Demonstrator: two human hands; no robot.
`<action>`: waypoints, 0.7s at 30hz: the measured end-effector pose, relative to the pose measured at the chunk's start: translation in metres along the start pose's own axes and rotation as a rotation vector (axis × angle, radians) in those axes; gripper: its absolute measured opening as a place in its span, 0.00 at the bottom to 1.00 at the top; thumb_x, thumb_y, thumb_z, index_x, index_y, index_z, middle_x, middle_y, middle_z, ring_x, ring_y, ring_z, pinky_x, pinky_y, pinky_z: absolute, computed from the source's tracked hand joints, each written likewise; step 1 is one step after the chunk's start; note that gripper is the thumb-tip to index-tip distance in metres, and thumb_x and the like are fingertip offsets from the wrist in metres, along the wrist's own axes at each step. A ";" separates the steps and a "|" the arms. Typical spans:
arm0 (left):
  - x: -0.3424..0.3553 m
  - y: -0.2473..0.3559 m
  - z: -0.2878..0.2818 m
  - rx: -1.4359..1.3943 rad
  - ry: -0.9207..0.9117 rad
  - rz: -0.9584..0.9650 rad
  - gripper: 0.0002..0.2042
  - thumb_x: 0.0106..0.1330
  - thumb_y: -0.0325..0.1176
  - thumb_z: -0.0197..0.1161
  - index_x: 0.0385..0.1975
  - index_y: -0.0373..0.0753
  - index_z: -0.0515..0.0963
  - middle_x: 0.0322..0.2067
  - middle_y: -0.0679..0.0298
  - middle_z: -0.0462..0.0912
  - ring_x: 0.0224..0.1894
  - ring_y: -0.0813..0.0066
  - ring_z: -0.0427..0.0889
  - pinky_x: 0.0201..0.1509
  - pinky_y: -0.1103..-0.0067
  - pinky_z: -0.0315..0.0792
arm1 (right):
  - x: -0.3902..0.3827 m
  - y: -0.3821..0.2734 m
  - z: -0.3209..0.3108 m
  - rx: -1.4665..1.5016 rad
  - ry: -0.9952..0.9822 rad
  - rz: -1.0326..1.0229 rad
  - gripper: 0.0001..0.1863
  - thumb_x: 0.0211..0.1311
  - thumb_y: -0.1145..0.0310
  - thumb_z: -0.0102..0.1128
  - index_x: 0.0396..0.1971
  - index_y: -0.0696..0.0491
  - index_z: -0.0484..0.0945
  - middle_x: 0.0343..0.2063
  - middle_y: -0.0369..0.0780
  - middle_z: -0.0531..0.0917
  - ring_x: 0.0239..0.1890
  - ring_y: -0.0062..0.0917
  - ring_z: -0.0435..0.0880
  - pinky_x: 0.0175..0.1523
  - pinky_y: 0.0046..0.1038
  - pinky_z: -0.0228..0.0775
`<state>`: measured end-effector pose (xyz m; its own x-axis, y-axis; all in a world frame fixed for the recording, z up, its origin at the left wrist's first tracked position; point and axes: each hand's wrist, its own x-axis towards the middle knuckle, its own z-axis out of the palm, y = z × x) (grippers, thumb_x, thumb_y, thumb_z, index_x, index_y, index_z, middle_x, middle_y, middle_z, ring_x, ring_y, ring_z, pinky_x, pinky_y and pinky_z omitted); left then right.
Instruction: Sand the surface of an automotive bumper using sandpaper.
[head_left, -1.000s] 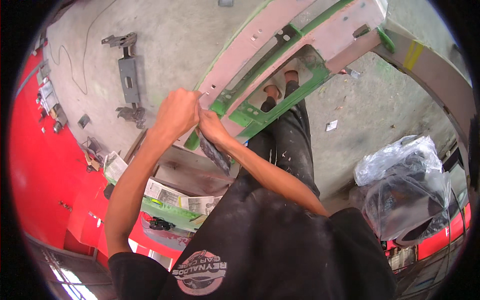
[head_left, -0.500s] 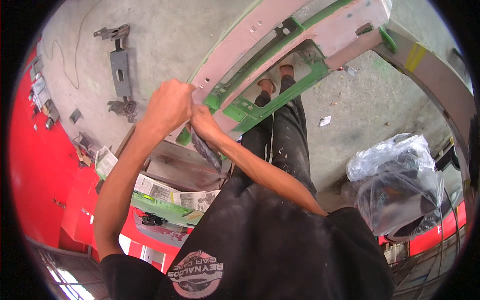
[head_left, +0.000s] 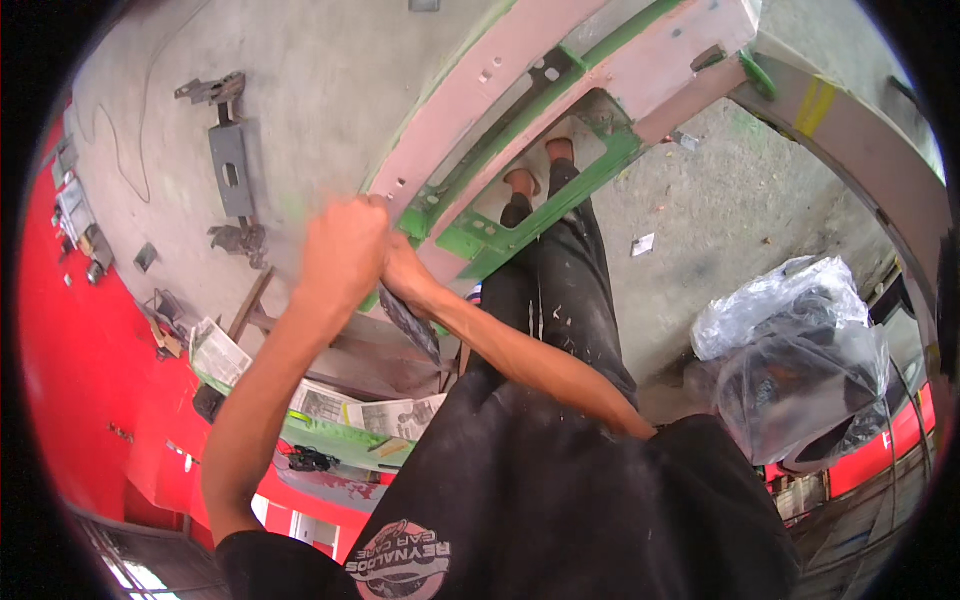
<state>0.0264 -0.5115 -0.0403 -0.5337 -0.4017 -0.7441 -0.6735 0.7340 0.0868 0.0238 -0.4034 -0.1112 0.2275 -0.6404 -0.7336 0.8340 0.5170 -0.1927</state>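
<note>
A long curved bumper (head_left: 455, 110) in pink and green patchy coats, with rectangular openings, crosses the upper middle of the head view, above my legs. My left hand (head_left: 340, 250) is closed at its near left end, slightly blurred; whatever is inside the fingers is hidden. Just right of it and partly behind it, my right hand (head_left: 405, 270) is closed round the top of a dark, mottled flat piece (head_left: 415, 330), which hangs downward beside the bumper's end.
A grey metal bracket (head_left: 228, 160) and thin cable lie on the concrete floor (head_left: 680, 200). Below left are newspapers (head_left: 220, 350) on a green panel and a red surface (head_left: 80, 380). Plastic-wrapped items (head_left: 780, 380) sit at right, under a curved grey panel (head_left: 840, 130).
My left hand has moved slightly down and right along the bumper's end and is more blurred. The view has shifted a little. Both hands remain closed.
</note>
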 end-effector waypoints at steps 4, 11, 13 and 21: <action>0.005 0.011 0.002 0.043 0.034 -0.079 0.04 0.52 0.23 0.58 0.25 0.31 0.78 0.28 0.45 0.81 0.31 0.48 0.83 0.33 0.64 0.78 | -0.005 -0.004 0.000 -0.031 0.036 -0.045 0.21 0.71 0.57 0.45 0.41 0.60 0.79 0.38 0.37 0.81 0.42 0.18 0.74 0.47 0.26 0.68; 0.013 0.002 -0.005 -0.081 0.034 -0.114 0.06 0.48 0.25 0.63 0.25 0.31 0.78 0.27 0.45 0.80 0.35 0.44 0.82 0.37 0.61 0.77 | 0.000 -0.010 -0.006 -0.172 0.066 0.107 0.15 0.68 0.65 0.46 0.34 0.59 0.79 0.32 0.37 0.80 0.34 0.18 0.72 0.40 0.25 0.66; 0.015 -0.002 0.000 -0.089 0.046 -0.127 0.06 0.48 0.26 0.64 0.25 0.31 0.78 0.27 0.44 0.80 0.36 0.44 0.81 0.37 0.60 0.76 | -0.003 -0.015 -0.005 -0.196 0.075 0.120 0.15 0.68 0.65 0.46 0.34 0.59 0.80 0.32 0.37 0.80 0.33 0.18 0.72 0.41 0.25 0.65; 0.023 -0.035 0.016 -0.292 -0.036 -0.266 0.12 0.47 0.25 0.61 0.32 0.28 0.80 0.31 0.39 0.80 0.35 0.41 0.80 0.38 0.61 0.76 | 0.005 -0.006 -0.013 -0.184 0.080 0.088 0.26 0.72 0.53 0.45 0.31 0.62 0.80 0.23 0.41 0.81 0.27 0.20 0.78 0.36 0.26 0.67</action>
<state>0.0457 -0.5379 -0.0708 -0.3066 -0.5334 -0.7883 -0.9056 0.4184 0.0691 0.0133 -0.4020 -0.1219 0.2483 -0.5448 -0.8010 0.7050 0.6687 -0.2363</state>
